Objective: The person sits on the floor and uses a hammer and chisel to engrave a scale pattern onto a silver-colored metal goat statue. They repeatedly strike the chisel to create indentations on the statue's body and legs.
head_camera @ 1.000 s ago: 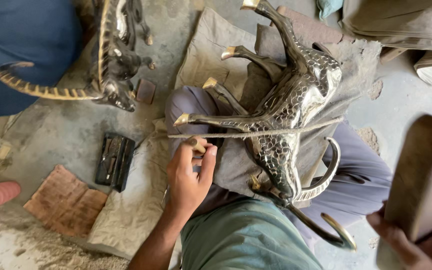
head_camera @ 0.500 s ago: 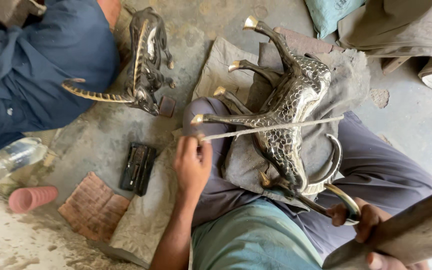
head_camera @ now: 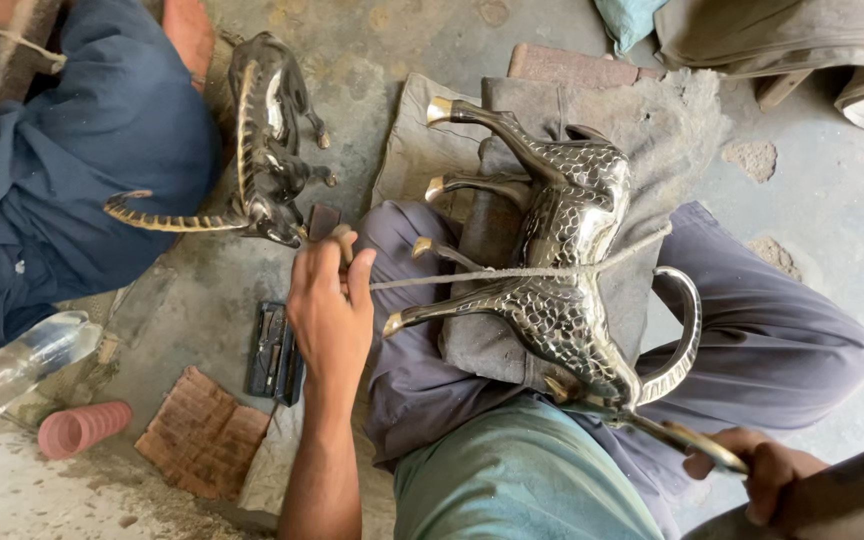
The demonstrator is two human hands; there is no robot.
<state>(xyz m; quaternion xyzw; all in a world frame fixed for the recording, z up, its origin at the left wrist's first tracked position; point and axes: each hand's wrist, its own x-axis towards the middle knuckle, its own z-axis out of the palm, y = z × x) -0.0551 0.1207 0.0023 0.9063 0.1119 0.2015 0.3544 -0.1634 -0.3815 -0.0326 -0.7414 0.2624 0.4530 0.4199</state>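
While the brass antelope figure (head_camera: 562,290) lies on the lap at 12 o'clock, left hand (head_camera: 327,310) pinches a thin rod (head_camera: 512,272) w/ tip on its body; right hand (head_camera: 752,470), 4 o'clock, grips a wooden mallet (head_camera: 832,500). Rod should stay steady, strikes light.

No pkgs, labels, signs; no screens

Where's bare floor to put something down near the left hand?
Bare concrete lies between the dark horned figure and the grey cloth pad. More sits at far right beside the knee. Crowded: around the left hand, with the black case, brick piece and pink cup.
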